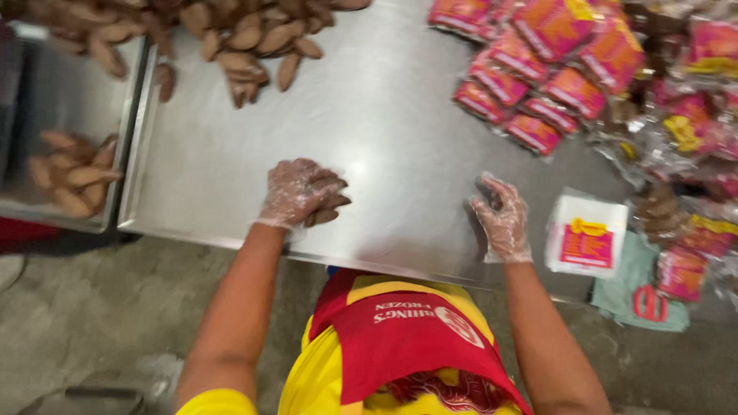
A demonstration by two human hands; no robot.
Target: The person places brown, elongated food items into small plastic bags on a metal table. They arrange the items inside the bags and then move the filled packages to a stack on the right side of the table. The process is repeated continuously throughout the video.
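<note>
A small bunch of brown, leaf-shaped pieces is gripped by the left hand, which is covered with a thin clear glove; the fingers are curled tightly around them, close above the steel table. The right hand, also gloved, is held with loosely spread fingers and nothing is pinched in it. A large heap of the same brown pieces is seen at the far edge. Pink-and-orange packets are piled at the right, and a white packet stack lies just beside the right hand.

Pink packets piled; red scissors on green cloth.
</note>
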